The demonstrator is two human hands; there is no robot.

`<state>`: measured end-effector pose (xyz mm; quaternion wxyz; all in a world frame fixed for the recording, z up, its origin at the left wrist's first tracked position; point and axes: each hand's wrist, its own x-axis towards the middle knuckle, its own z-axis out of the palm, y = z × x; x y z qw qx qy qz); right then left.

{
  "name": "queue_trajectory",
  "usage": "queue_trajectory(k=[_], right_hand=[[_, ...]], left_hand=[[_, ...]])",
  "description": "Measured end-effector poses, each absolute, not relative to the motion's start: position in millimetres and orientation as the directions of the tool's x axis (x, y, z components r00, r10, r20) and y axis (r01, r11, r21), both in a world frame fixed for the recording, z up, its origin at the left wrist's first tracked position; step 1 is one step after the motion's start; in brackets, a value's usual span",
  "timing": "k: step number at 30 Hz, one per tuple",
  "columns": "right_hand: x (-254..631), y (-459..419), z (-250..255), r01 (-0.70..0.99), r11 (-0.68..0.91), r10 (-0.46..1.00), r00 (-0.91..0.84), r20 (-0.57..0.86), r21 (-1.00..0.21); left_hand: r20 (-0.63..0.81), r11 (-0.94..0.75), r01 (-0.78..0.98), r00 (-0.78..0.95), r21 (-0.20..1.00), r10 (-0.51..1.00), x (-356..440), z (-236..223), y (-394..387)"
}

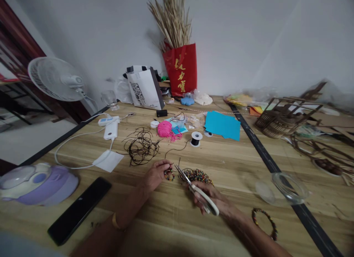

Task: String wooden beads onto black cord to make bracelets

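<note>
Just below the frame's centre, we pinch a small beaded loop [169,179] in our left hand [155,173], and the scissors [197,191] our right hand [214,195] grips slant up-left, tips just beside the loop.

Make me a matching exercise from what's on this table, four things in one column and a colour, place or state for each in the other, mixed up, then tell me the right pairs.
Things:
1. Scissors
2. Ball of yarn
3. Spool
4. Small bead loop

Descriptions:
A. Bright pink
B. At the fingertips of the left hand
C. Wound with black thread
D. Held in the right hand

Right pairs: 1-D, 2-A, 3-C, 4-B
</note>
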<state>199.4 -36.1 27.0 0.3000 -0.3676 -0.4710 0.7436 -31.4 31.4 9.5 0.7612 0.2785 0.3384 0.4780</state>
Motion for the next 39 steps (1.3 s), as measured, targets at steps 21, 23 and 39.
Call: queue_trajectory(k=[21, 23, 39], right_hand=[[195, -42, 27, -0.128, -0.384, 0.769, -0.593, -0.240, -0.914], [195, -42, 26, -0.135, -0.387, 0.765, -0.599, -0.236, -0.912], [194, -43, 18, 0.008, -0.276, 0.775, -0.590, -0.228, -0.961]], left_hand=[[-0.169, 0.371, -0.547, 0.385, 0.750, 0.907, -25, 5, 29], [-0.169, 0.368, -0.539, 0.382, 0.758, 0.909, -24, 6, 29], [-0.175, 0.348, -0.534, 0.348, 0.770, 0.921, -20, 15, 25]])
